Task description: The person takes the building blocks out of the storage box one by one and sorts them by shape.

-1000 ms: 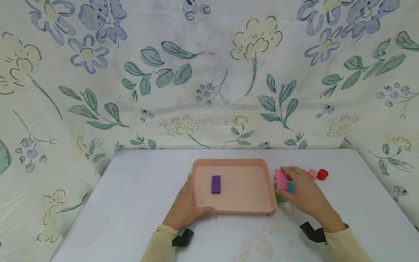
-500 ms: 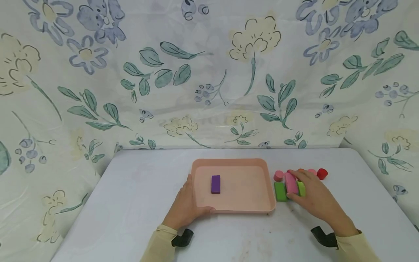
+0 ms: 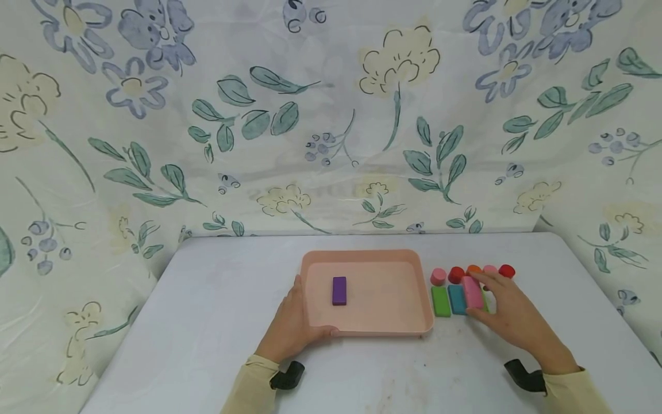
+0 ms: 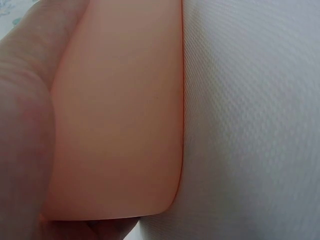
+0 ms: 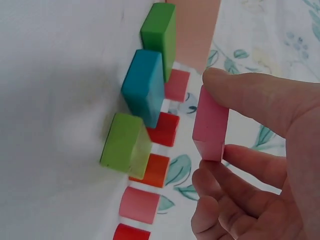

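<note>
My left hand [image 3: 292, 323] grips the near left corner of a peach tray [image 3: 385, 328], with the thumb along the front rim and the fingers along the left side. A purple block [image 3: 339, 291] lies inside the tray. Held up between thumb and fingertips of my right hand [image 3: 514, 313] is a pink block [image 5: 211, 122]. It hangs over the row of blocks right of the tray: a green block [image 3: 441, 302], a blue block [image 3: 457, 299] and a light green block [image 5: 125, 142], which the hand partly hides in the head view.
Behind the blocks runs a row of small cylinders: a pink cylinder [image 3: 438, 276] nearest the tray, a red cylinder [image 3: 455, 275], an orange cylinder [image 5: 151, 170], and others to the right. A floral cloth [image 3: 331, 115] hangs behind the white table [image 3: 233, 287].
The right hand has carried the pink block rightward from beside the tray, past the green and blue blocks, which now show more fully. The left hand and tray stay in place.
</note>
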A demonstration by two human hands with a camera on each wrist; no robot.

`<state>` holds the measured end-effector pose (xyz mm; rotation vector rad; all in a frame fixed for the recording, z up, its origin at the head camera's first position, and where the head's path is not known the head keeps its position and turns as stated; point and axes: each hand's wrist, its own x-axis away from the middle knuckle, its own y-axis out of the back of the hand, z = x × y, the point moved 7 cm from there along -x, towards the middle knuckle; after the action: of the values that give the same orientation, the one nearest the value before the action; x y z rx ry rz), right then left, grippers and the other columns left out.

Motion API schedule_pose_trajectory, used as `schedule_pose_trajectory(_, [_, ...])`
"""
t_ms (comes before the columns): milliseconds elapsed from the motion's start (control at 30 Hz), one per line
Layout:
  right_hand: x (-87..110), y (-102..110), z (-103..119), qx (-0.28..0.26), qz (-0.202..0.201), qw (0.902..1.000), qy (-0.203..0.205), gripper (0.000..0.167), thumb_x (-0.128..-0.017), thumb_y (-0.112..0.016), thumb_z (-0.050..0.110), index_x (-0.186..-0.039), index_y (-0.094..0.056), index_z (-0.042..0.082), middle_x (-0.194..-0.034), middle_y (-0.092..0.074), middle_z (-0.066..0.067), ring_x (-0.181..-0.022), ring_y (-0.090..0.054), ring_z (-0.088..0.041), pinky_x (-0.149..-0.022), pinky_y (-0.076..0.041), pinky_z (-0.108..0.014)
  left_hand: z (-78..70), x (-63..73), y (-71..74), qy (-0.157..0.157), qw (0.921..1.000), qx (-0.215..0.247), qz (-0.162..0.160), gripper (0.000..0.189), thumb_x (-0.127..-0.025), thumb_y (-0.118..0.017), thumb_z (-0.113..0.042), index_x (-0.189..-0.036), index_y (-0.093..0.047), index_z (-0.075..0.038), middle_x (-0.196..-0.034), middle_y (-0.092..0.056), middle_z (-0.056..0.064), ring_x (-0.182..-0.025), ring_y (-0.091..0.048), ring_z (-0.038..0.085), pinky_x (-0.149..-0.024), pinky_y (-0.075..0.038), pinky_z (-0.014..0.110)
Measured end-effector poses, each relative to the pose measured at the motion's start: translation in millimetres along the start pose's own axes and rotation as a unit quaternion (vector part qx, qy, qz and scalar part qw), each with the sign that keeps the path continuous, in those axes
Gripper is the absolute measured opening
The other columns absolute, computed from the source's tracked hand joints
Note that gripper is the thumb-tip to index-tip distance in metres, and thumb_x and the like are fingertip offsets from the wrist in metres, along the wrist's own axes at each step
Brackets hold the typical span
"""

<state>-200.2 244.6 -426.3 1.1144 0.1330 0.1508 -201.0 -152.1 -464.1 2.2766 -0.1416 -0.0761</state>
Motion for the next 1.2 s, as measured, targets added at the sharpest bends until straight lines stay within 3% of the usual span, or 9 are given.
schedule_pose_trajectory(300, [2.3, 1.8, -14.9, 0.008, 0.001, 1.0, 0.001, 0.078, -0.08, -0.085, 0.025, -0.142, -0.048, -0.006, -0.137, -0.049, -0.034, -0.122, -0.046, -0.052, -0.091, -0.048, -0.067, -1.8, 0.6, 0.4, -0.002, 1.0, 0.003, 0.0, 0.144, -0.062, -0.09, -0.059, -0.159, -0.004, 0.004, -0.161, -0.025, 0.024, -0.143, -0.035, 0.041, -0.116, -0.031, 0.056])
schedule_pose_trajectory(667, [2.9, 3.2, -30.4, 0.013, 0.001, 0.9999, -0.008, 0.082, -0.079, -0.085, 0.021, -0.145, -0.044, -0.007, -0.125, -0.055, -0.032, -0.108, -0.053, -0.046, -0.085, -0.054, -0.06, -0.5, -1.0, -0.7, 0.009, 0.9999, -0.004, 0.004, 0.145, -0.062, -0.089, -0.061, -0.159, -0.002, 0.004, -0.162, -0.023, 0.024, -0.145, -0.032, 0.041, -0.116, -0.029, 0.057])
schedule_pose_trajectory(1200, [0.3, 0.1, -47.4, 0.027, 0.017, 0.9992, -0.023, 0.078, -0.079, -0.085, 0.02, -0.14, -0.046, -0.011, -0.128, -0.051, -0.036, -0.113, -0.049, -0.05, -0.09, -0.05, -0.065, -1.1, 0.3, 0.6, 0.004, 1.0, 0.0, 0.002, 0.145, -0.062, -0.09, -0.059, -0.158, -0.003, 0.005, -0.162, -0.024, 0.024, -0.144, -0.034, 0.041, -0.116, -0.03, 0.057])
